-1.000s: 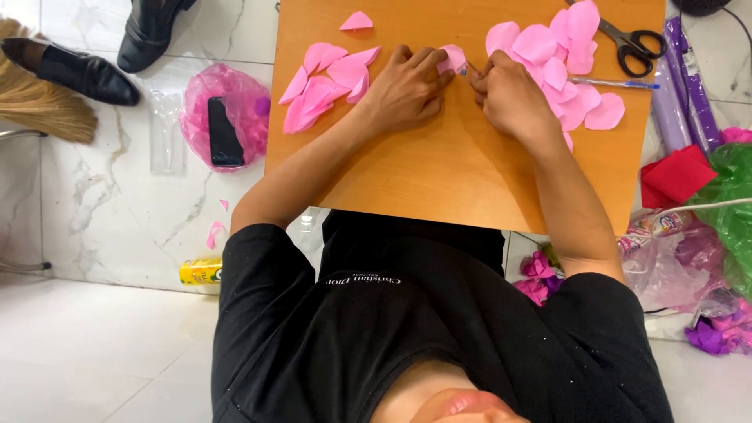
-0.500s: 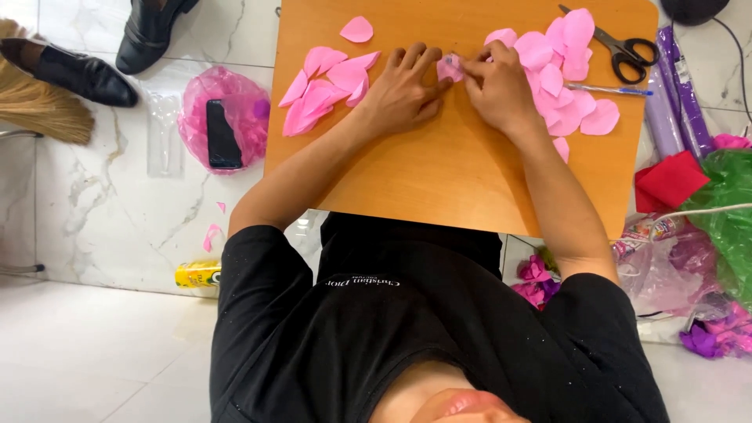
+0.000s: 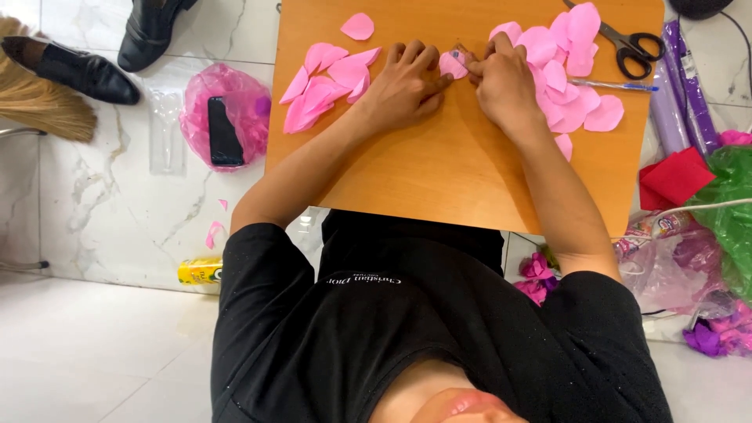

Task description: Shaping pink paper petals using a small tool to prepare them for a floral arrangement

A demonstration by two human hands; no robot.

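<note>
My left hand (image 3: 403, 88) and my right hand (image 3: 505, 86) meet at the far middle of the orange wooden table (image 3: 454, 172). Between their fingertips is a small folded pink paper petal (image 3: 452, 64). My right hand pinches it with bent fingers. My left hand lies flatter, thumb and forefinger on the petal's other side. A heap of loose pink petals (image 3: 325, 82) lies just left of my left hand. A second heap of pink petals (image 3: 568, 74) lies to the right, partly under my right hand.
Black-handled scissors (image 3: 630, 43) and a blue pen (image 3: 615, 84) lie at the table's far right. On the floor: a black phone (image 3: 223, 129) on a pink bag, two black shoes (image 3: 74, 69), a broom (image 3: 39, 102), purple rolls (image 3: 681, 102), red paper (image 3: 677, 176), a green bag (image 3: 732, 211).
My right hand has shifted a little left and farther from me, staying on the small petal. My left hand has hardly moved.
</note>
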